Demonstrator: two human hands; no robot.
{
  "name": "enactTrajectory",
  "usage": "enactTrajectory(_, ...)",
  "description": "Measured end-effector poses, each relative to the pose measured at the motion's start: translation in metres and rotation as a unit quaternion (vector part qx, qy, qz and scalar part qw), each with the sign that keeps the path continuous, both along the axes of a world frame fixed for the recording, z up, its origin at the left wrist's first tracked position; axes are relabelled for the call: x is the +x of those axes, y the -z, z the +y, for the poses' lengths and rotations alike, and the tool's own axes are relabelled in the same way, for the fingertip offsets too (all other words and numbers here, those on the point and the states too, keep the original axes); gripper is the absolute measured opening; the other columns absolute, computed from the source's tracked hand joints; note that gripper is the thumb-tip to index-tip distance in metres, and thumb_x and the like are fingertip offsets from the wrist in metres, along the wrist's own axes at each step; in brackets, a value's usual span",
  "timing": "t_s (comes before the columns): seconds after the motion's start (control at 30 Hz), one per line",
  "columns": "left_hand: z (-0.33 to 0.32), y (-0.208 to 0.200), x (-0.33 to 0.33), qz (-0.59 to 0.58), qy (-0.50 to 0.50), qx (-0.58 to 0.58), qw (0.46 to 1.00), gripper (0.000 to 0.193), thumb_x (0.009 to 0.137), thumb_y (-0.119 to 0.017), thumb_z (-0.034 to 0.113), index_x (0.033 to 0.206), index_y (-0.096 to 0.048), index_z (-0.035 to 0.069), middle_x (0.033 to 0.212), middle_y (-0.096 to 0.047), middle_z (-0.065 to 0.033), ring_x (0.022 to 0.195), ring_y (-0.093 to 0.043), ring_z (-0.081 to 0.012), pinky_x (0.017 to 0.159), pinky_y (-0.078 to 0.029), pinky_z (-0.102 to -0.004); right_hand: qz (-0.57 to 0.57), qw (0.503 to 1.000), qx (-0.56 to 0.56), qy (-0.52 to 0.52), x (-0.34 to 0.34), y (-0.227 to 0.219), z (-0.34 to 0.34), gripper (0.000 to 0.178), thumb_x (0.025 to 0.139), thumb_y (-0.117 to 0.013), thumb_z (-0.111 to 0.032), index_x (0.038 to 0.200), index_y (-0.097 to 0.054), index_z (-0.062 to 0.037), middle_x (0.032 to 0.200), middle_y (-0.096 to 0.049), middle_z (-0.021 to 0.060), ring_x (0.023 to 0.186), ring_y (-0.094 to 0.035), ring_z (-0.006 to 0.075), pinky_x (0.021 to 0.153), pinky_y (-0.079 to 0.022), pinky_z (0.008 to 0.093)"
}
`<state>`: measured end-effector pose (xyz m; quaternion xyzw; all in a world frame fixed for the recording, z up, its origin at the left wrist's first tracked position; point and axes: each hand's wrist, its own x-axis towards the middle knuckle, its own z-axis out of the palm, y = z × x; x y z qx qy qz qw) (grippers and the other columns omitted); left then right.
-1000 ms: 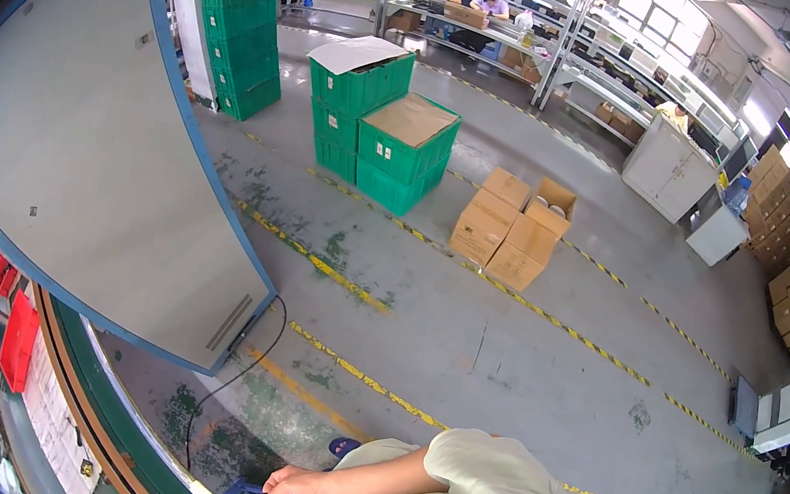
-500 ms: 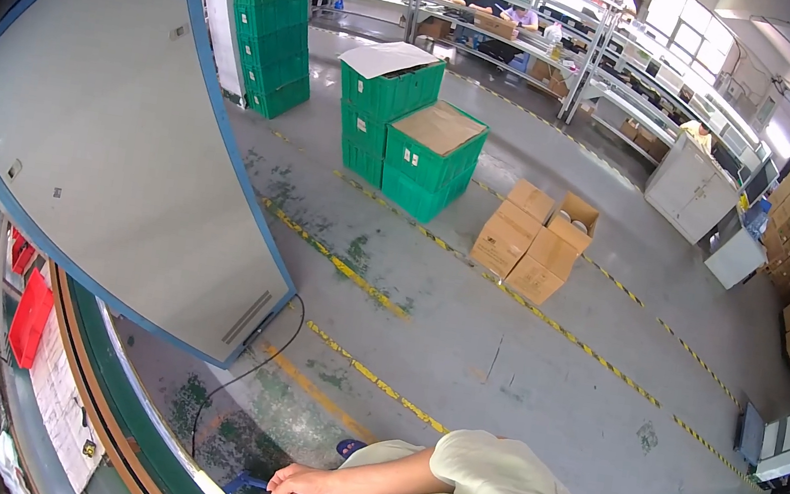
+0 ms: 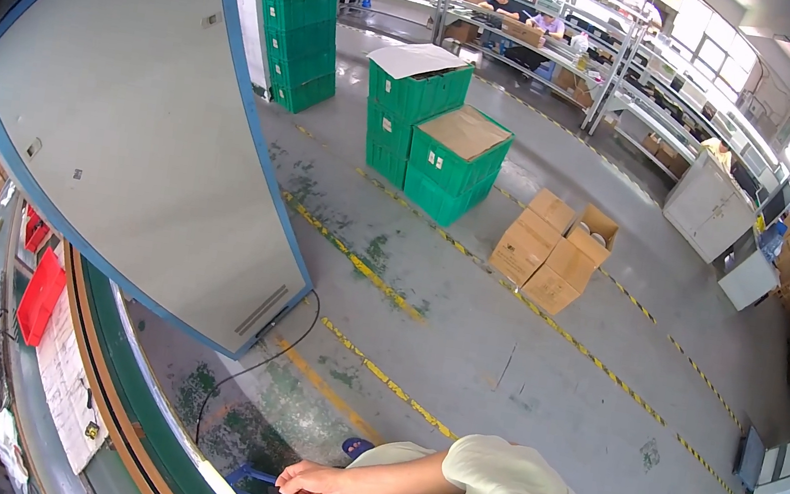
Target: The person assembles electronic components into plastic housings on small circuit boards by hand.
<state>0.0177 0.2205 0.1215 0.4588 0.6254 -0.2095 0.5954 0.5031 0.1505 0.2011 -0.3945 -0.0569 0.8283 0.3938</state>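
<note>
My right hand (image 3: 313, 484) hangs at the lower edge, its bare forearm reaching leftward from a pale short sleeve (image 3: 509, 475). Its fingers are loosely curled together, and I see nothing in them. Just beside and below the fingertips is a blue plastic stool (image 3: 253, 480), only partly visible. A dark sandal (image 3: 355, 447) shows beyond the wrist. My left hand is out of the picture.
At left runs a green-topped workbench (image 3: 147, 445) with a red bin (image 3: 41, 296) and paper sheets (image 3: 73, 384). A large grey cabinet (image 3: 139, 130) stands behind it, its black cable (image 3: 241, 372) on the floor. Green crates (image 3: 456, 170) and cardboard boxes (image 3: 555, 254) stand farther off.
The view has turned slightly, so the surroundings sit farther right in the picture. My right hand stays near the stool, its fingers slightly more gathered.
</note>
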Motion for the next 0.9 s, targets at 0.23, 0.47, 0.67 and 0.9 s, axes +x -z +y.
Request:
enactTrajectory(0.23,-0.004,-0.003,-0.009,-0.016,-0.012,-0.005,1.000,0.128,0.068,-0.085,0.071,0.155,-0.030,-0.005,0.159,-0.037,-0.0186,0.143,-0.036,-0.0341,0.115,-0.038,-0.0483,0.013,1.000,0.001,-0.003,0.001,0.002,0.003,0.022,0.096,-0.066,-0.011,0.116,-0.059,-0.0082,0.084,-0.062,0.0019,0.057,-0.050,0.0049,0.042,-0.031,0.0200)
enactTrajectory(0.47,-0.002,-0.006,-0.015,-0.033,-0.017,-0.010,0.999,0.130,0.068,-0.086,0.071,0.156,-0.028,-0.005,0.160,-0.035,-0.0190,0.145,-0.035,-0.0346,0.116,-0.038,-0.0488,0.011,1.000,0.001,-0.005,0.000,0.004,0.004,0.021,0.096,-0.066,-0.011,0.116,-0.059,-0.0081,0.084,-0.062,0.0020,0.057,-0.050,0.0047,0.042,-0.032,0.0198)
enactTrajectory(0.67,0.000,-0.009,-0.022,-0.046,-0.018,-0.018,0.999,0.131,0.068,-0.086,0.070,0.157,-0.027,-0.005,0.161,-0.033,-0.0193,0.146,-0.034,-0.0351,0.116,-0.037,-0.0493,0.007,1.000,0.002,-0.006,0.001,0.003,0.005,0.021,0.096,-0.066,-0.011,0.115,-0.058,-0.0080,0.084,-0.062,0.0020,0.058,-0.051,0.0046,0.042,-0.032,0.0196)
enactTrajectory(0.9,-0.003,-0.012,-0.030,-0.062,-0.026,-0.025,0.997,0.132,0.068,-0.087,0.069,0.158,-0.025,-0.005,0.163,-0.032,-0.0197,0.148,-0.032,-0.0357,0.117,-0.037,-0.0498,0.011,1.000,0.000,-0.003,0.001,0.003,0.006,0.021,0.095,-0.067,-0.012,0.114,-0.059,-0.0080,0.084,-0.061,0.0023,0.058,-0.051,0.0046,0.041,-0.032,0.0196)
